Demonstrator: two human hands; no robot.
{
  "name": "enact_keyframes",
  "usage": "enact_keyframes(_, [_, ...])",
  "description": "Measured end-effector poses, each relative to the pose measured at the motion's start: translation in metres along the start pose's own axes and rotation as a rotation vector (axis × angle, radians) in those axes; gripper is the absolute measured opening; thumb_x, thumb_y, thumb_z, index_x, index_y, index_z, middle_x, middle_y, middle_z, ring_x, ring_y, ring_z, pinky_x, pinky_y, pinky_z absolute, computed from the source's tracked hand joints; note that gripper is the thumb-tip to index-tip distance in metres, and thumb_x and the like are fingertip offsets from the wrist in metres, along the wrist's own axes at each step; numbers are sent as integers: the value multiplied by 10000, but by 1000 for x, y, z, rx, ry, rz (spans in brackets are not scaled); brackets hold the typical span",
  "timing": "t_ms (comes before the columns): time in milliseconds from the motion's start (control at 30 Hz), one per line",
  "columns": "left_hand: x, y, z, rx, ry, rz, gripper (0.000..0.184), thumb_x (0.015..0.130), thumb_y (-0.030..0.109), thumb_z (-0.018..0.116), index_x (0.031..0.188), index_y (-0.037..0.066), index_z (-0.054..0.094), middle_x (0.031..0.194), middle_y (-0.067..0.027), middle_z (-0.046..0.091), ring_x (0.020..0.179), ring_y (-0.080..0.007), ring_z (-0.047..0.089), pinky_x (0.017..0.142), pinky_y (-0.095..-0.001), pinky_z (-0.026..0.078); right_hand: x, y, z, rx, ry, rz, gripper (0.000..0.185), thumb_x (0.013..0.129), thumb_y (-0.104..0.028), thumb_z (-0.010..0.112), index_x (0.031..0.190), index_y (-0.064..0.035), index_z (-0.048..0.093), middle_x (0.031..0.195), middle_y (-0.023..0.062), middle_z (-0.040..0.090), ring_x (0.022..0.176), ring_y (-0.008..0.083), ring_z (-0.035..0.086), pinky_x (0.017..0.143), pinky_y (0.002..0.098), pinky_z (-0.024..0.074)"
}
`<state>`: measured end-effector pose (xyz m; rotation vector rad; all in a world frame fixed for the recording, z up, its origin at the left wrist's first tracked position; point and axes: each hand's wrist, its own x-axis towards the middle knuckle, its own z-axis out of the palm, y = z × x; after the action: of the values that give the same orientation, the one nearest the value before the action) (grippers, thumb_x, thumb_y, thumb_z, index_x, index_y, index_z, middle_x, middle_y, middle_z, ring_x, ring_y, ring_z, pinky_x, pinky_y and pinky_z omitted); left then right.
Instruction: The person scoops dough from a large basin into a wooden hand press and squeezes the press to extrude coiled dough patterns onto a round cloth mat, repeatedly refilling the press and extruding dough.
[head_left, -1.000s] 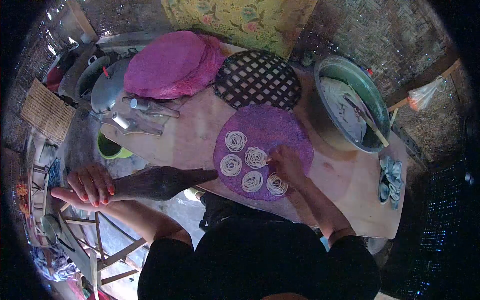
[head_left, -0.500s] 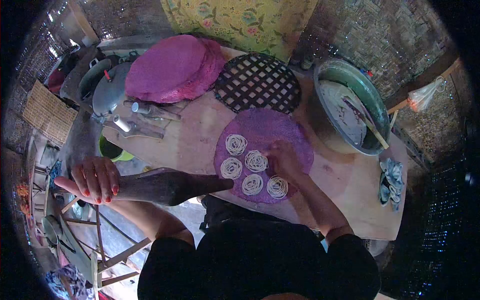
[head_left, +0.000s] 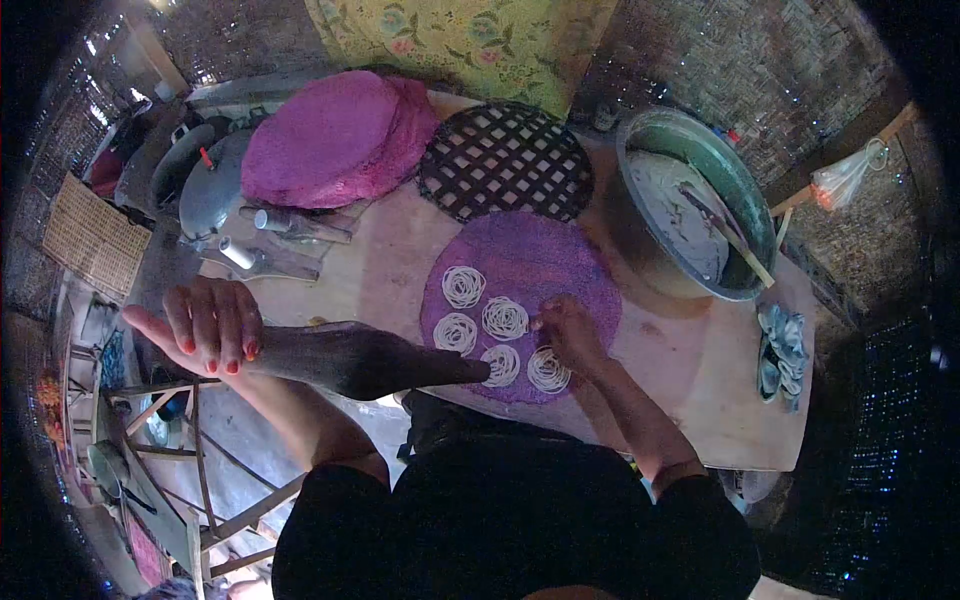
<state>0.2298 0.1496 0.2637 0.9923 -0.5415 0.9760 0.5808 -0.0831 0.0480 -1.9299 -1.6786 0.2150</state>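
Observation:
My left hand (head_left: pixel 212 322) is closed around the broad end of a dark, bottle-shaped tool (head_left: pixel 365 362). It is held level, and its narrow tip points right, overlapping the edge of a round purple mat (head_left: pixel 520 245) in view. Several coils of thin white strands lie on the mat, among them an upper coil (head_left: pixel 463 287), a middle coil (head_left: pixel 505 318) and a lower right coil (head_left: pixel 548 370). My right hand (head_left: pixel 570 335) is over the mat, right of the middle coil, with fingers bent and drawn together. What its fingertips hold, if anything, is hidden.
Behind the mat lies a black lattice disc (head_left: pixel 507 160), beside a stack of pink round mats (head_left: pixel 325 140). A large basin (head_left: pixel 640 235) with pale dough and a stick stands right, near a crumpled cloth (head_left: pixel 782 355). Two tools with white cylinders (head_left: pixel 238 252) lie left.
My left hand and the dark tool have shifted right and my left hand slightly up. My right hand has come slightly lower over the mat. The whole view has shifted a little.

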Motion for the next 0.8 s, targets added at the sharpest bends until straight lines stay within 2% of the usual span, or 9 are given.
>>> enact_keyframes(200, [8, -16, -2, -58, -1, -22, 703, 912, 626, 235, 679, 62, 583, 414, -23, 509, 328, -160, 531, 405, -336, 499, -8, 5, 5, -68, -90, 61, 212, 679, -56, 622, 849, -164, 687, 1012, 86, 558, 985, 289, 531, 811, 421, 405])
enact_keyframes(300, [18, -28, -7, -114, 36, -56, 704, 888, 668, 233, 651, 79, 540, 391, -2, 460, 310, -161, 493, 384, -374, 474, 1, 17, -2, 315, -52, 80, 205, 752, -48, 609, 912, -156, 680, 1064, 85, 552, 1001, 265, 544, 849, 417, 413])
enact_keyframes(367, [29, -48, -11, -168, 148, -138, 696, 872, 692, 230, 626, 98, 496, 390, 19, 388, 274, -150, 406, 365, -365, 436, 13, -7, -35, 701, -106, 119, 219, 865, -185, 577, 1064, -103, 621, 1066, 79, 572, 1024, 212, 547, 847, 378, 447])
enact_keyframes(433, [51, -91, -8, -173, 165, -141, 605, 881, 662, 301, 731, 125, 535, 495, 40, 446, 364, -106, 404, 414, -312, 427, 26, -28, -68, 827, -236, 162, 297, 870, -268, 535, 1101, -88, 584, 1060, 102, 576, 994, 224, 559, 833, 380, 460])
enact_keyframes(500, [75, -130, 0, -118, 433, -141, 604, 863, 684, 311, 761, 129, 527, 562, 23, 465, 455, -140, 453, 508, -341, 457, 37, -45, -105, 1064, -497, 259, 481, 881, -434, 450, 1176, -60, 510, 1047, 148, 583, 934, 248, 582, 804, 385, 484])
enact_keyframes(567, [97, -164, -26, -215, 430, -177, 612, 856, 688, 316, 770, 115, 515, 638, -23, 491, 629, -209, 516, 657, -389, 464, 48, -47, -130, 1281, -761, 355, 678, 891, -601, 365, 1251, -31, 436, 1033, 195, 590, 875, 272, 606, 774, 389, 508])
enact_keyframes(633, [115, -203, -47, -435, 353, -196, 644, 854, 684, 319, 775, 85, 540, 695, -63, 517, 779, -271, 522, 827, -455, 431, 62, -32, -151, 1325, -719, 488, 671, 890, -596, 376, 1242, -30, 445, 1027, 199, 591, 842, 278, 613, 736, 394, 518])
enact_keyframes(667, [116, -218, -52, -599, 502, -272, 693, 832, 703, 307, 821, 64, 576, 816, -144, 577, 963, -376, 512, 906, -514, 367, 70, -27, -160, 1378, -677, 629, 663, 889, -592, 387, 1233, -28, 453, 1021, 204, 592, 809, 283, 620, 698, 398, 527])
enact_keyframes(800, [81, -308, -118, -693, 483, -206, 655, 850, 683, 321, 757, 73, 540, 726, -112, 532, 800, -309, 509, 856, -485, 383, 82, -26, -162, 1321, -584, 841, 658, 893, -614, 348, 1148, -27, 502, 839, 137, 621, 652, 245, 630, 533, 359, 538])
